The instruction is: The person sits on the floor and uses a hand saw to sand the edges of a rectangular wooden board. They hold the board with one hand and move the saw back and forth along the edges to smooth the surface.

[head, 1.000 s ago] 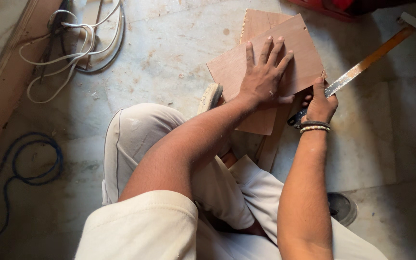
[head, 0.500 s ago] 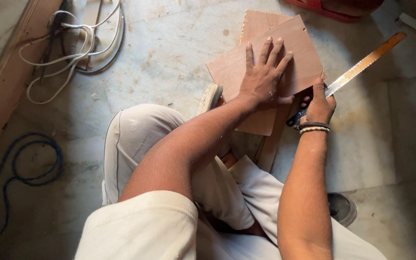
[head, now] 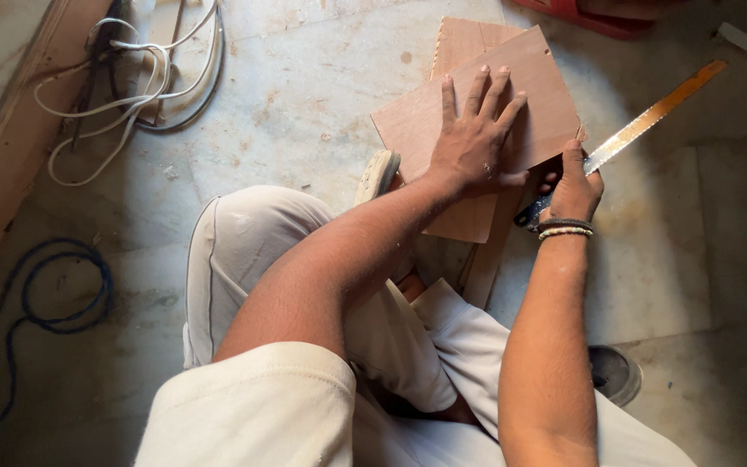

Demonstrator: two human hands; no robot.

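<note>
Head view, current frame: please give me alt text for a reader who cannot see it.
Seen from above, a person sitting on a stone floor presses the left hand flat on a thin brown board while the right hand grips a handsaw at the board's right edge. White cables and a blue cable lie on the floor to the left.

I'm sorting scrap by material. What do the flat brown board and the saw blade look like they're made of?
Board: probably thin plywood or hardboard, matte reddish-brown, with a plain flat face and thin edges; the left hand presses it flat.
Saw blade: seemingly metal, a long thin strip, shiny near the right hand, yellowish, perhaps rusty, toward the tip.
</note>
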